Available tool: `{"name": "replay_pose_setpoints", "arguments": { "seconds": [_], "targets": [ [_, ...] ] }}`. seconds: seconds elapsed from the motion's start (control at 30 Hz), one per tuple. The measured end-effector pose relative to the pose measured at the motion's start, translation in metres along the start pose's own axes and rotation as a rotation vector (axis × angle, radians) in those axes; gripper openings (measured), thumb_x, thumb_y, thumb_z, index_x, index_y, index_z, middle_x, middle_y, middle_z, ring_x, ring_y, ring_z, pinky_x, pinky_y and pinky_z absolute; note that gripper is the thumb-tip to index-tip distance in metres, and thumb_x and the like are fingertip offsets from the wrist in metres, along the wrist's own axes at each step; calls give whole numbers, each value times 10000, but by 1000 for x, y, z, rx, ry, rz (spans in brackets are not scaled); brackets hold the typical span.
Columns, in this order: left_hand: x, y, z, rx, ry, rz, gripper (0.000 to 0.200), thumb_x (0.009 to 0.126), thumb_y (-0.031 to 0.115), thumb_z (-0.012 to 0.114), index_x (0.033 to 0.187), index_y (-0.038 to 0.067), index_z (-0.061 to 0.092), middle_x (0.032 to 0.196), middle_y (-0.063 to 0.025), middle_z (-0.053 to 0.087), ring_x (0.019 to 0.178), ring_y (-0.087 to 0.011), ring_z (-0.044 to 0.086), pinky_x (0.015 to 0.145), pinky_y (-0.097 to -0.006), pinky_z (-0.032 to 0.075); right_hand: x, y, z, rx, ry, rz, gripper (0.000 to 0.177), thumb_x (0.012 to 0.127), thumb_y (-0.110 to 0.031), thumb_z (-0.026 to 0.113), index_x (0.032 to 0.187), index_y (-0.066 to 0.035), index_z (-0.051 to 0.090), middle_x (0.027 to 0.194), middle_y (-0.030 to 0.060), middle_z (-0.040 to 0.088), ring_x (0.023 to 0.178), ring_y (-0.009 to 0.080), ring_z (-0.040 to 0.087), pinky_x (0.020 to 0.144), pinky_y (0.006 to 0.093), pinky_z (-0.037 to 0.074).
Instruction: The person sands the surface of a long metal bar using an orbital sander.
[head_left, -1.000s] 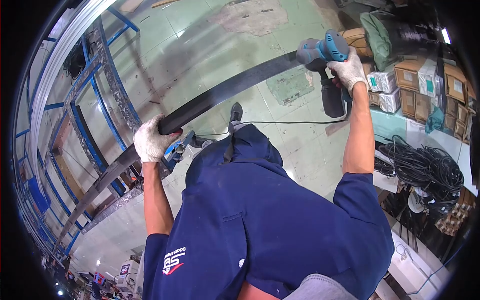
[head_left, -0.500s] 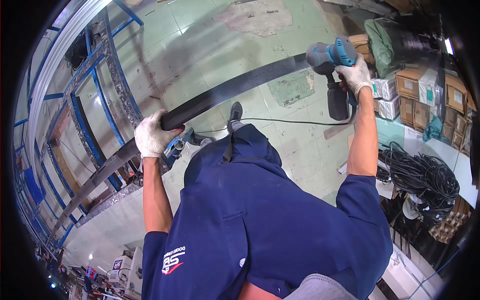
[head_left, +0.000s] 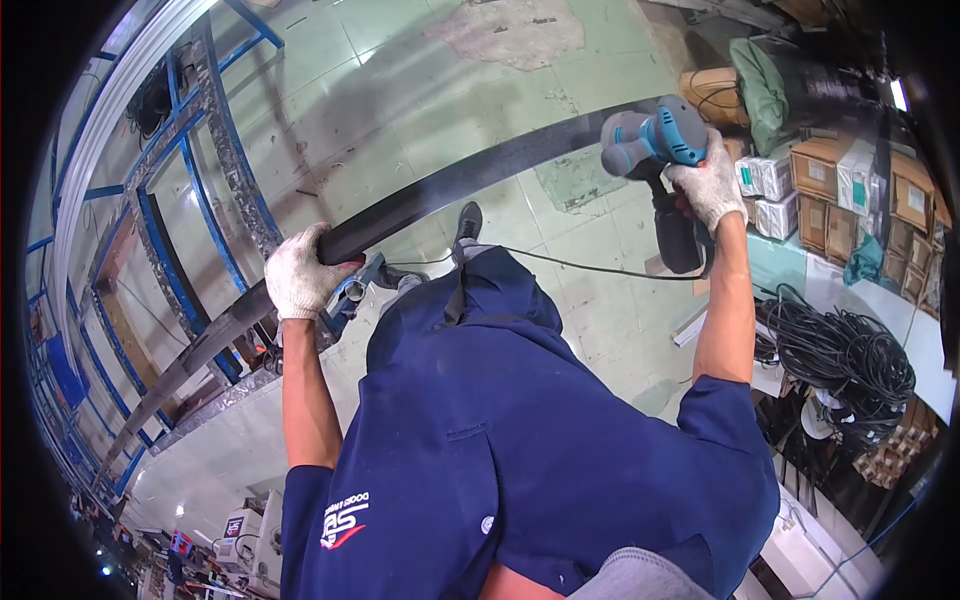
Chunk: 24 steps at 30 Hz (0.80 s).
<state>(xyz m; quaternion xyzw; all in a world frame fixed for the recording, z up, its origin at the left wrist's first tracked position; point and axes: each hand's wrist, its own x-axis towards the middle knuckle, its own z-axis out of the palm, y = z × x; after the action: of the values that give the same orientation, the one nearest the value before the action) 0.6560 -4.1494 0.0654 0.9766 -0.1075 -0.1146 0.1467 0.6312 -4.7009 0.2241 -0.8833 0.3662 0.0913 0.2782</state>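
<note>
A long dark metal bar (head_left: 450, 187) runs from the lower left up to the upper right. My left hand (head_left: 302, 272), in a whitish glove, is wrapped round the bar near its middle. My right hand (head_left: 708, 182), gloved too, grips a blue and grey power sander (head_left: 660, 137) near the bar's far right end. A black dust canister (head_left: 677, 238) hangs from the sander. Whether the sander's pad touches the bar cannot be made out.
Blue metal racks (head_left: 205, 200) stand at the left. A black cable (head_left: 600, 268) crosses behind my body to the right. Cardboard boxes (head_left: 815, 168) and a coil of black cable (head_left: 845, 350) lie at the right. A shoe (head_left: 470, 222) shows on the tiled floor.
My right hand and the sander have moved down a little, and the sander has turned. My left hand is still on the bar, with hardly any shift.
</note>
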Motion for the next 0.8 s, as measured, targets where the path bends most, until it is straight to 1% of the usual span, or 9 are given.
{"name": "replay_pose_setpoints", "arguments": {
  "seconds": [0.1,0.23,0.33,0.43,0.53,0.6,0.67,0.77,0.8],
  "targets": [
    [0,1,-1,1,-5,-1,840,663,625,1025,1332,161,814,1119,-133,853,1046,-357,825,959,-481,642,6,2,-3,2,50,-17,809,814,-132,863,1543,-37,526,955,127,744,575,193,704,478,364,563],
    [1,2,-2,7,2,9,851,663,625,1026,1341,157,810,1123,-133,854,1048,-362,823,963,-480,642,-6,-3,0,-4,-58,-26,839,810,-144,870,1579,-65,543,902,115,743,581,205,706,510,386,577],
    [2,4,0,12,-4,-1,855,660,623,1028,1340,152,810,1123,-137,852,1050,-365,822,965,-483,641,-6,5,7,16,-46,-55,844,803,-150,869,1583,-68,554,933,126,762,573,224,703,538,389,592],
    [1,0,1,12,-6,5,859,659,622,1028,1341,148,809,1124,-140,849,1054,-367,820,968,-486,638,5,8,-2,23,-18,1,870,807,-153,872,1596,-59,516,942,117,752,557,203,696,501,378,584],
    [1,2,0,8,-12,-2,858,662,621,1027,1342,146,808,1124,-140,848,1058,-368,818,968,-487,637,37,33,-18,31,74,43,816,831,-155,882,1547,-29,512,865,112,730,517,190,667,453,372,558],
    [1,3,-3,14,-19,-12,841,664,593,1035,1337,141,810,1126,-142,848,1055,-364,821,968,-481,639,61,46,-26,75,82,104,645,887,-149,874,1405,-34,506,809,100,705,507,201,668,439,377,551],
    [1,6,-5,17,-23,-16,811,665,537,1051,1327,133,816,1128,-146,849,1047,-354,827,971,-467,643,72,50,-28,128,106,114,621,898,-149,870,1379,-34,495,805,101,705,505,201,667,435,382,551],
    [1,3,-3,6,-8,-2,841,656,599,1033,1324,140,810,1119,-141,845,1051,-368,816,958,-486,637,62,43,-21,99,90,82,633,893,-149,875,1390,-26,503,807,98,703,512,198,669,438,383,555],
    [1,3,-2,8,-3,1,839,654,592,1035,1324,140,810,1117,-141,844,1046,-368,815,957,-485,637,50,37,-16,112,66,40,667,863,-140,876,1416,-16,524,846,108,716,523,195,676,442,379,558]
  ]
}}
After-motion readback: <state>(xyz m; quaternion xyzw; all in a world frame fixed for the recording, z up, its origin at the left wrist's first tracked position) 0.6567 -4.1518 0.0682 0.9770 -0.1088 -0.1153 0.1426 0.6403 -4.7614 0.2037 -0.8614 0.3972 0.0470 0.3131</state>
